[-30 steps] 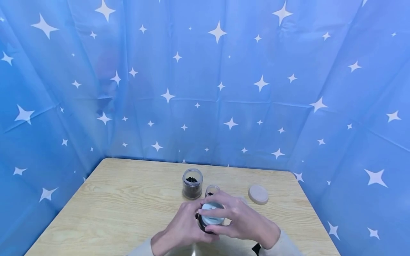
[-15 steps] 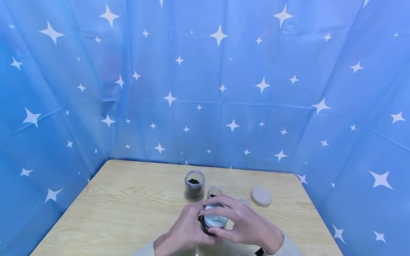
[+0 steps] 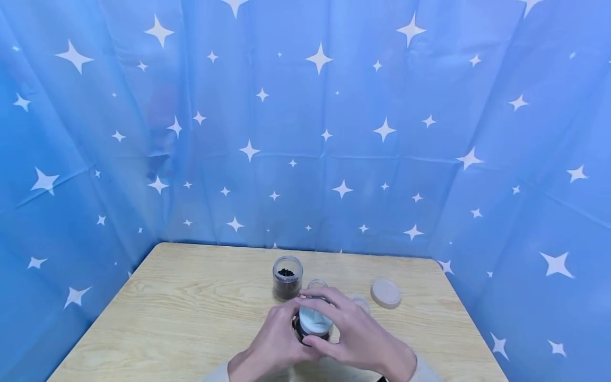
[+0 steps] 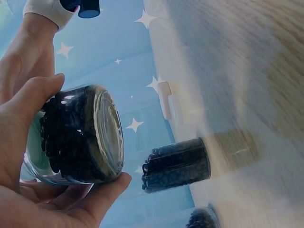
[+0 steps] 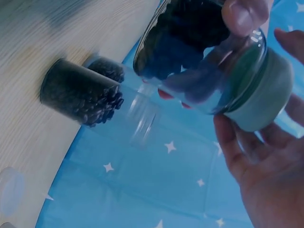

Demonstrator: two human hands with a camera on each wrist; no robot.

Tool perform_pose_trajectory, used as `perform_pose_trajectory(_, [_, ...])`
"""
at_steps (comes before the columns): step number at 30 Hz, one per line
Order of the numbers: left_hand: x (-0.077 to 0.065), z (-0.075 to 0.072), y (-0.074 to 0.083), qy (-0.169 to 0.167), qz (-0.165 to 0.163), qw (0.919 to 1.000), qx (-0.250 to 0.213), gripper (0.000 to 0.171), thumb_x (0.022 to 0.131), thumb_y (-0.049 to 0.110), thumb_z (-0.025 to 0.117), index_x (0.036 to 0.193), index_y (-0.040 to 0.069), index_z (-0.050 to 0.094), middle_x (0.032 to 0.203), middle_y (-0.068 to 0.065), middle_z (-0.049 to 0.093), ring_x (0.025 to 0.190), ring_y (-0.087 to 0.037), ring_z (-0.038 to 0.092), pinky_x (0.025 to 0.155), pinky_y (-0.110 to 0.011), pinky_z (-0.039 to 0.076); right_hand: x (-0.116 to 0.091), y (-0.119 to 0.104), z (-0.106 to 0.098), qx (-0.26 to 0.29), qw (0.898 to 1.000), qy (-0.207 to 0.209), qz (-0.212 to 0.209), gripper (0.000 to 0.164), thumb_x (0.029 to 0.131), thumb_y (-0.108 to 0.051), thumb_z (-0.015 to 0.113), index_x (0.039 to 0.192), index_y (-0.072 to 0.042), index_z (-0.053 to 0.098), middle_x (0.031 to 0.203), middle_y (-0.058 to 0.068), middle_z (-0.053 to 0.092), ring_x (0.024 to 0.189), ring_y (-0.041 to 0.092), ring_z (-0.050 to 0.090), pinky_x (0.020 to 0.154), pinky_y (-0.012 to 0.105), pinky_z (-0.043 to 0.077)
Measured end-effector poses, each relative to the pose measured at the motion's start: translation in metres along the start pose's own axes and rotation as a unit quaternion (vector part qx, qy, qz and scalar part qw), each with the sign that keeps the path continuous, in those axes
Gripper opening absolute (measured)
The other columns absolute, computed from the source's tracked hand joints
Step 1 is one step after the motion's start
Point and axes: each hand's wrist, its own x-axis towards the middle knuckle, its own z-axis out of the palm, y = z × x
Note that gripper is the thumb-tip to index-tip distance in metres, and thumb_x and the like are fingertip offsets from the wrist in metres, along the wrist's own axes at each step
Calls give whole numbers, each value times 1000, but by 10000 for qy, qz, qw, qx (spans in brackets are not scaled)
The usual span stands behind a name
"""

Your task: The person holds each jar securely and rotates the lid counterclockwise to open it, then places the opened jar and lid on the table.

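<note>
A clear glass jar (image 4: pixel 71 137) of dark beans hangs tilted above the table between both hands. My left hand (image 3: pixel 273 335) grips its body, with fingers and thumb around the glass. The pale green lid (image 5: pixel 267 92) sits on the jar's mouth. Curled over that lid, my right hand (image 3: pixel 357 330) holds its rim between the fingers and thumb. Just beyond the hands stands a smaller open jar (image 5: pixel 78 92) with dark beans in its lower part; in the head view the right fingers partly cover it.
A wider open jar (image 3: pixel 288 284) with dark contents stands farther back. To the right lie a beige round lid (image 3: pixel 386 293) and a clear lid (image 3: pixel 361 303), partly behind the right hand. A blue star-patterned curtain (image 3: pixel 305 122) hangs behind the wooden table (image 3: pixel 200 297).
My right fingers have shifted around the lid towards its far edge, so more of its top shows. The left hand keeps its grip on the jar. The head view has moved slightly.
</note>
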Motion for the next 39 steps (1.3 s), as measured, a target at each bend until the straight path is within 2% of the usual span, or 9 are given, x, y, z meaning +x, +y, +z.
perform_pose_trajectory(5, [2,-2,1,162,-66,9996,216,75,74,27,107,142,25,74,123,15,82,110,-2,76,96,-27,67,1,-6,-1,-180,9991,153,341,67,102,-39,93,160,-17,67,155,6,70,135,21,76,102,33,68])
perform_pose_trajectory(8, [3,-3,2,197,-137,9994,268,74,74,25,106,141,22,75,122,14,82,110,-3,76,95,-28,67,3,-8,-2,-194,9982,256,505,68,100,-39,95,158,-16,68,154,4,70,134,21,76,103,35,69])
perform_pose_trajectory(14, [5,-3,3,231,-184,9989,372,75,71,20,105,140,17,74,123,10,82,111,-5,77,96,-30,68,8,-14,0,-228,9947,422,905,67,98,-43,96,156,-21,69,152,2,70,132,20,76,102,39,70])
perform_pose_trajectory(19, [3,-2,3,352,-174,9978,536,75,68,18,104,137,15,76,120,8,82,109,-5,76,94,-29,68,10,-22,8,-487,9903,693,1105,67,95,-44,99,152,-20,72,148,4,73,130,21,77,100,43,70])
perform_pose_trajectory(23, [2,-2,4,458,-224,9959,750,72,68,19,106,133,12,77,119,5,82,108,-9,77,95,-32,69,10,-30,13,-803,9847,777,1335,68,93,-46,100,149,-20,73,145,5,74,128,21,77,100,38,70])
perform_pose_trajectory(28, [5,-3,7,517,-264,9938,951,71,70,20,107,134,9,77,122,1,82,111,-16,79,98,-36,70,14,-34,17,-1052,9796,936,1434,65,93,-43,100,147,-18,74,140,5,73,118,20,78,92,30,70])
perform_pose_trajectory(34, [7,-2,10,711,-117,9911,1116,69,69,21,107,130,11,78,117,3,81,106,-12,78,92,-32,70,16,-34,18,-1219,9744,1214,1447,60,93,-41,100,142,-17,75,133,4,74,108,19,78,84,27,67])
perform_pose_trajectory(39, [7,-2,8,687,-58,9917,1082,68,70,24,108,130,11,78,117,4,82,105,-11,78,90,-31,69,15,-32,19,-1209,9733,1194,1542,58,92,-43,101,137,-15,77,128,5,75,106,18,77,82,28,67])
